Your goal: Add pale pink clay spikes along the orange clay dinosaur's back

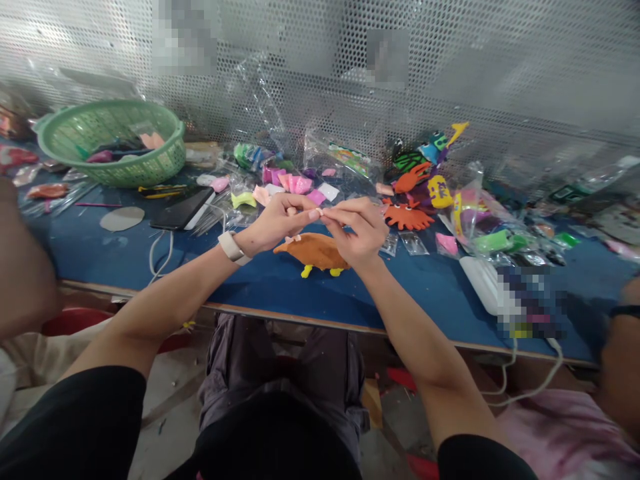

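Observation:
My left hand (283,220), with a pale band on its wrist, and my right hand (360,227) meet fingertip to fingertip above the table. Between their pinched fingers is a tiny pale pink piece of modelling clay (320,211), mostly hidden. Just beneath them stands a brown clay animal figure (314,252) with yellow feet and small pale pink bits at its left end. My right hand partly covers its right end. Behind the hands lie pink and purple clay pieces (295,183), some in clear wrappers.
A green basket (170,150) stands back left, near a black phone (183,208) with a cable. Orange crab-like figures (407,215) and packets lie right of centre. A white device (480,283) with cords lies at right. Other people's arms show at both sides; a perforated metal wall (300,87) rises behind.

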The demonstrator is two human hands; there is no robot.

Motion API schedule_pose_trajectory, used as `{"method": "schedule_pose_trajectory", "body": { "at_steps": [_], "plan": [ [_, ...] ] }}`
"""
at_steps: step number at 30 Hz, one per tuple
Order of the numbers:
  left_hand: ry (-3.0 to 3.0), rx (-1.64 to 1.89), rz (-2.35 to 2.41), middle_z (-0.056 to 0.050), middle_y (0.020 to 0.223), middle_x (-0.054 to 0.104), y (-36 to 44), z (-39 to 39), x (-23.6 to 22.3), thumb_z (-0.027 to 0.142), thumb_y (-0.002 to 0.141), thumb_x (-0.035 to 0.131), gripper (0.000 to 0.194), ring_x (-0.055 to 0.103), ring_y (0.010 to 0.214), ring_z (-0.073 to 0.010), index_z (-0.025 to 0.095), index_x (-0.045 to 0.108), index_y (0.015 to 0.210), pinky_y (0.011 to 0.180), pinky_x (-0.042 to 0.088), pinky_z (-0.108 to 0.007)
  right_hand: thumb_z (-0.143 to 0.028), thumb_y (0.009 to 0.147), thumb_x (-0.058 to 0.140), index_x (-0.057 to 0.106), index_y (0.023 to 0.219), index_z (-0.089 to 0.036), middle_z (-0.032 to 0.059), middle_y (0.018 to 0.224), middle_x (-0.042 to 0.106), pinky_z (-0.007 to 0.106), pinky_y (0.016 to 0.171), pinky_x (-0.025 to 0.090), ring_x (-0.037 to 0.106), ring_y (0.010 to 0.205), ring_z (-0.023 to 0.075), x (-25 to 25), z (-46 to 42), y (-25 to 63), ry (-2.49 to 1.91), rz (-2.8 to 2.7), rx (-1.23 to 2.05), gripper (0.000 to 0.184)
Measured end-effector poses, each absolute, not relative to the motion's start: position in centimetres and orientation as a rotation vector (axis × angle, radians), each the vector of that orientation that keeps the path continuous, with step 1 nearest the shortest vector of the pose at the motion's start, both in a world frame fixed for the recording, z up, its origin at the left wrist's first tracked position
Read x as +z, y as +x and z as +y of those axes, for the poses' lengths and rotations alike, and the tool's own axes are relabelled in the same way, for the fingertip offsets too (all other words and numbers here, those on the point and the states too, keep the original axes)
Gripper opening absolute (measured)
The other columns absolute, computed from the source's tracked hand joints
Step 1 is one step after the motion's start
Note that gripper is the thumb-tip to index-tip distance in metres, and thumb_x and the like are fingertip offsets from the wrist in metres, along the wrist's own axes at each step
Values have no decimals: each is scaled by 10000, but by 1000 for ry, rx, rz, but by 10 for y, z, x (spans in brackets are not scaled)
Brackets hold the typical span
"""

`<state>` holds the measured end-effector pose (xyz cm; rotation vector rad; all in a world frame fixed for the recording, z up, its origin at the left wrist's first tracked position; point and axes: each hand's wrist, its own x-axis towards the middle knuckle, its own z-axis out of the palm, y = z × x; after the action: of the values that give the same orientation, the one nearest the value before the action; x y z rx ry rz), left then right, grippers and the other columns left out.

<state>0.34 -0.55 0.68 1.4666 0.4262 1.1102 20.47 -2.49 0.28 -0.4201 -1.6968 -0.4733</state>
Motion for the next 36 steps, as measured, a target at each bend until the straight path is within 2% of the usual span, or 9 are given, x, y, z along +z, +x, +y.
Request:
{"method": "schedule_pose_trajectory", "body": {
  "at_steps": [7, 20, 26, 31, 36],
  "plan": [
    [1456, 1106, 420, 100, 425, 443, 3, -5, 6, 567, 794, 985, 433, 354, 360, -28, 173, 820, 862, 383, 266, -176, -249, 1005, 830, 792, 1129, -315, -15, 922, 793, 322, 663, 633, 756, 782, 159, 3, -25, 204, -399, -1672, -491, 146],
    [1450, 1074, 435, 82, 427, 485, 2, -7, 8, 566, 808, 977, 430, 385, 364, -29, 168, 823, 854, 386, 283, -172, -316, 1040, 786, 823, 1110, -327, -4, 949, 805, 340, 663, 645, 731, 749, 158, -5, -22, 206, -515, -1704, -487, 80],
    [1454, 1082, 418, 80, 431, 491, 3, -7, 9, 560, 756, 1013, 445, 384, 365, -31, 167, 826, 850, 381, 292, -171, -212, 993, 839, 795, 1167, -315, -12, 966, 810, 299, 655, 636, 762, 803, 147, 0, -24, 204, -400, -1684, -481, 207],
    [1456, 1080, 405, 86, 421, 459, 3, -6, 8, 561, 818, 972, 424, 364, 363, -30, 168, 817, 845, 378, 275, -173, -246, 1010, 830, 786, 1141, -313, -12, 949, 803, 303, 615, 631, 772, 789, 153, 2, -25, 203, -412, -1669, -519, 153],
    [1452, 1089, 389, 81, 423, 465, 2, -5, 8, 531, 835, 968, 399, 362, 370, -30, 162, 816, 840, 378, 277, -168, -211, 988, 847, 784, 1149, -303, -12, 959, 801, 298, 661, 649, 764, 798, 146, 1, -25, 204, -400, -1676, -510, 196]
  ]
}}
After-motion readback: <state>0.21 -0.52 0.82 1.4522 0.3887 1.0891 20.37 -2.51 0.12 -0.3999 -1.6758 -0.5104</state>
